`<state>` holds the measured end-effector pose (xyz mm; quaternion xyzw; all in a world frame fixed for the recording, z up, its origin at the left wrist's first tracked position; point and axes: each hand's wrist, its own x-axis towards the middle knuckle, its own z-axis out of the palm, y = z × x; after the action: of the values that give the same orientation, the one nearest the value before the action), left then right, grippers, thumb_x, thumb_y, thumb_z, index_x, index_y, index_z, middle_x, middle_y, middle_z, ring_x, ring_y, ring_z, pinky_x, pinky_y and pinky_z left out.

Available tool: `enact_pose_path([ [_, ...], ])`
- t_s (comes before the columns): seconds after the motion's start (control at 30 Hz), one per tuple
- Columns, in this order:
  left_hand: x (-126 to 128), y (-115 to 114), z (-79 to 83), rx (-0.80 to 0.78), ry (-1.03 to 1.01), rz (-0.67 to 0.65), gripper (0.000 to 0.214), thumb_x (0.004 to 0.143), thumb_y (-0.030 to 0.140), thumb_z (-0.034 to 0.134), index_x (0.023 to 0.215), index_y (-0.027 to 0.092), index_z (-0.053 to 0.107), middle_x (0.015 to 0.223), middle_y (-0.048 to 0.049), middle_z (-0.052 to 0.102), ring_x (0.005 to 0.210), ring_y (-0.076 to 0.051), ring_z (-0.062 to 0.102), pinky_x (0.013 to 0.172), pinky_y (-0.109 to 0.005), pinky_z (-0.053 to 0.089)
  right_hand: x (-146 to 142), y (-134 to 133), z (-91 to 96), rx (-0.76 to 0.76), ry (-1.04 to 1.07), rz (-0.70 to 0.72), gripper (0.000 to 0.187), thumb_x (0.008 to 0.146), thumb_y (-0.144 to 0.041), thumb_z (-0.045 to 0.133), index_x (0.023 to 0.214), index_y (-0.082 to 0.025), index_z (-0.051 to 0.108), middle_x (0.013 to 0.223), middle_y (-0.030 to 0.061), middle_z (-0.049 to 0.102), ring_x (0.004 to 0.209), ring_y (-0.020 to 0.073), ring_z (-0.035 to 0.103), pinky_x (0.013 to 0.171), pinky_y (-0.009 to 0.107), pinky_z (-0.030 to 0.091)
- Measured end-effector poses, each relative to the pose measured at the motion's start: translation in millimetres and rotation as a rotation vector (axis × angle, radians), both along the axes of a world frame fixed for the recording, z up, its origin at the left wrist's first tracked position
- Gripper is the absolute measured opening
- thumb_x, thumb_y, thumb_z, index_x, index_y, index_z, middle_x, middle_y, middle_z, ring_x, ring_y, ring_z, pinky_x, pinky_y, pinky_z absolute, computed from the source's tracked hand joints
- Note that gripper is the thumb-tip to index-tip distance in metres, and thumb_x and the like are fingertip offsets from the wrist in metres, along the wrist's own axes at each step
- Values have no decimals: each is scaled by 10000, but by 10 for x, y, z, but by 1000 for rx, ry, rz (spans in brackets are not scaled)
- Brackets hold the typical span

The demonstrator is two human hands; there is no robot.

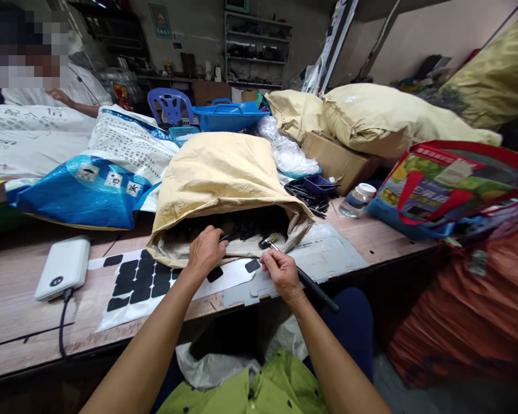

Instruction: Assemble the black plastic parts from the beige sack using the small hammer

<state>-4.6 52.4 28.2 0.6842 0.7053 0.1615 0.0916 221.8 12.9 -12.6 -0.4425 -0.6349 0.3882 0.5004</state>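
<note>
A cream woven sack [224, 167] lies on the table with its mouth towards me, and many dark pieces show in the shadow inside. My left hand [207, 248] is at the lower lip of the opening, its fingers curled together. Something small and black shows by the fingertips, too hidden to name. In my right hand [282, 273], closed in a pinch, is a slim rod [315, 289] with a black handle, a thin metal shaft and a black head. The rod's head points into the sack's mouth. Beneath lies a white sheet of black square stickers [143, 277].
On the left are a white power bank [64, 267] with a cable and a blue-white sack [107, 167]. A clear jar [357, 200], black parts [313, 192] and a red-handled bag [440, 184] stand right. Another person [60, 98] is at the back left.
</note>
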Motion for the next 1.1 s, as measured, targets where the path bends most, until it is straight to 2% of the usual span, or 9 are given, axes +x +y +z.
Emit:
enact_pose_path([
  [0.13, -59, -341, -31, 72, -120, -88, 217, 886, 310, 643, 1074, 240, 725, 1027, -48, 691, 1008, -256, 654, 805, -343, 488, -15, -18, 27, 20, 1, -18, 341, 993, -420, 555, 759, -199, 668, 656, -13, 603, 655, 147, 567, 666, 262, 439],
  [0.27, 27, -550, -202, 87, -266, -266, 201, 874, 256, 662, 1061, 223, 729, 963, -40, 679, 949, -224, 634, 851, -334, 480, -10, -107, 122, 96, -78, -142, 292, 996, -395, 539, 813, -199, 656, 725, 4, 629, 695, 159, 580, 680, 271, 457],
  [0.4, 67, -582, -340, 151, -310, -331, 222, 910, 344, 662, 1083, 225, 734, 925, -47, 661, 920, -223, 612, 838, -343, 465, 140, -201, 202, 297, -445, -397, 166, 944, -290, 586, 1023, -192, 694, 959, 67, 686, 924, 227, 595, 879, 359, 456],
  [0.47, 61, -569, -357, 149, -294, -343, 238, 920, 396, 663, 1072, 230, 740, 934, -53, 668, 942, -231, 611, 840, -351, 451, 255, -208, 198, 279, -659, -512, 208, 899, -258, 629, 1083, -198, 705, 1032, 90, 680, 965, 257, 572, 892, 391, 436],
  [0.53, 52, -558, -351, 139, -279, -347, 240, 923, 412, 663, 1060, 232, 744, 942, -57, 673, 957, -237, 609, 841, -355, 441, 353, -190, 179, 211, -848, -517, 188, 876, -257, 661, 1047, -199, 716, 1014, 99, 669, 948, 271, 560, 840, 386, 433],
  [0.63, 40, -555, -339, 127, -293, -346, 211, 915, 381, 674, 1049, 232, 739, 944, -53, 679, 962, -238, 607, 835, -350, 436, 413, -164, 170, 159, -999, -427, 89, 898, -245, 640, 935, -191, 700, 943, 100, 657, 913, 268, 563, 783, 365, 428],
  [0.77, 27, -560, -332, 104, -324, -349, 181, 882, 340, 707, 1025, 234, 739, 931, -41, 691, 942, -231, 607, 827, -343, 433, 343, -234, 237, 175, -846, -379, 134, 958, -238, 549, 980, -186, 671, 968, 97, 660, 896, 245, 602, 789, 353, 462],
  [0.9, 26, -556, -312, 89, -339, -332, 157, 848, 311, 727, 984, 233, 738, 921, -32, 699, 943, -229, 606, 834, -345, 426, 215, -403, 312, 205, -559, -193, 224, 1009, -254, 488, 1106, -190, 680, 1007, 90, 694, 952, 222, 660, 868, 337, 513],
  [1.1, 47, -519, -291, 41, -404, -274, 154, 778, 260, 749, 923, 223, 712, 889, -8, 694, 876, -204, 600, 789, -323, 426, 105, -584, 309, 206, -484, -101, 354, 1015, -226, 480, 1327, -222, 646, 1106, 97, 715, 1008, 218, 682, 897, 348, 551],
])
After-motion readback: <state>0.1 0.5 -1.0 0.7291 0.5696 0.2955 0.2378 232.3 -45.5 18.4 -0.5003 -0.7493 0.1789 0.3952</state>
